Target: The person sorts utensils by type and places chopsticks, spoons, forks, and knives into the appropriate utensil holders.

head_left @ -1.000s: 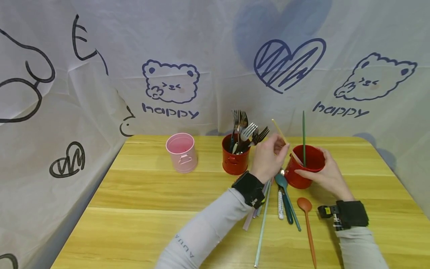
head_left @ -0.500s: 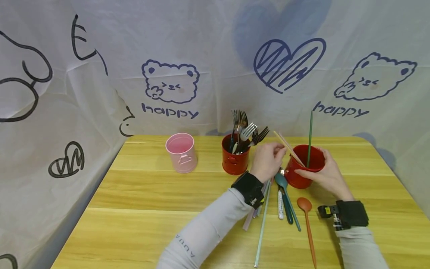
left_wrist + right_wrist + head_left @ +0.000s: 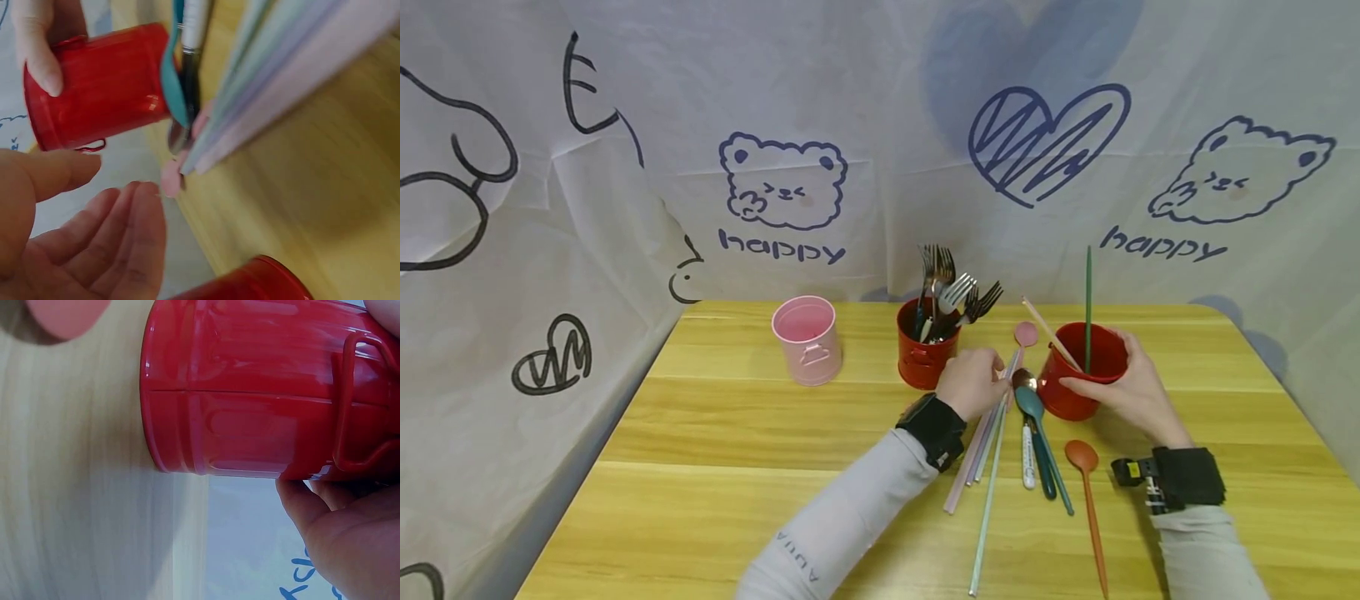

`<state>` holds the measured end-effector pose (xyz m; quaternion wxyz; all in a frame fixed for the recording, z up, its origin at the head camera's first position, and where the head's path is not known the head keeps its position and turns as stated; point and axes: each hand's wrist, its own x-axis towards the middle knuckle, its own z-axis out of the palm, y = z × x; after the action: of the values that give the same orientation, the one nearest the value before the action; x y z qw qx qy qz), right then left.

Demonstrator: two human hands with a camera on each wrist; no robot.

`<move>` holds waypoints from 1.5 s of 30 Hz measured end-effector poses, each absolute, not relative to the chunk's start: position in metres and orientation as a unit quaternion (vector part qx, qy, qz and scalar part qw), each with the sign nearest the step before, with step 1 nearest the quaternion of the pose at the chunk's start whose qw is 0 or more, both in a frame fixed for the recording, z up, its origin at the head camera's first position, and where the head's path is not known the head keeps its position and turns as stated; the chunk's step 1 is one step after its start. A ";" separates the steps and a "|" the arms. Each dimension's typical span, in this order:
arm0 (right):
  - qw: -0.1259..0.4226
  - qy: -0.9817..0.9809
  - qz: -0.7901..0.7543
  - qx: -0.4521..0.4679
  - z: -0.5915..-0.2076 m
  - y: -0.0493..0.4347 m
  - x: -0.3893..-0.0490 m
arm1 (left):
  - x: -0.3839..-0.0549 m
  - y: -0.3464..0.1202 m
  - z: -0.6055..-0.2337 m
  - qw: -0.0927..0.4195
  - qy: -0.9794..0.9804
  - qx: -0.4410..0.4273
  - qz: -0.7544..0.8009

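Observation:
My right hand (image 3: pixel 1138 396) grips the right-hand red bucket (image 3: pixel 1067 402) by its rim, the thumb at the front. A green straw (image 3: pixel 1088 292) stands in this bucket, and pale straws (image 3: pixel 1054 335) lean over its left rim. My left hand (image 3: pixel 972 382) is beside the top ends of several pastel straws (image 3: pixel 977 454) lying on the table. In the left wrist view its thumb and fingers (image 3: pixel 140 231) are apart, with nothing between them; the pastel straws (image 3: pixel 269 81) lie beyond the fingertips.
A red bucket of forks (image 3: pixel 927 362) stands behind my left hand, a pink bucket (image 3: pixel 812 354) farther left. Teal spoons (image 3: pixel 1032 404), a white-handled utensil (image 3: pixel 1027 457), an orange spoon (image 3: pixel 1081 457) and a pink spoon (image 3: pixel 1026 334) lie on the wooden table (image 3: pixel 722 500).
My left hand has let go of the pale straw, which now leans in the right-hand bucket, and has moved left and down to the pastel straws. My right hand has kept its grip.

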<state>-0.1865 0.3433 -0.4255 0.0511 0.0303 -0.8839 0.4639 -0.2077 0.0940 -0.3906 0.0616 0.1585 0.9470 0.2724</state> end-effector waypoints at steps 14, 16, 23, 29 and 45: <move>0.052 -0.887 0.458 0.031 -0.425 0.344 -0.186 | -0.204 0.084 -0.412 0.163 0.966 0.132 0.153; 0.052 -0.887 0.458 0.031 -0.425 0.344 -0.186 | -0.202 0.084 -0.413 0.170 0.966 0.134 0.144; 0.052 -0.887 0.459 0.028 -0.425 0.344 -0.186 | -0.196 0.083 -0.411 0.198 0.960 0.146 0.135; 0.049 -0.885 0.462 0.027 -0.425 0.344 -0.187 | -0.196 0.086 -0.411 0.199 0.962 0.134 0.129; 0.047 -0.886 0.461 0.028 -0.424 0.343 -0.186 | -0.198 0.096 -0.426 0.165 0.974 0.117 0.101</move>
<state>-0.1857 0.3433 -0.4240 0.0472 0.0276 -0.8857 0.4610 -0.1977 0.0957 -0.4259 0.1649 0.1167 0.9742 0.1006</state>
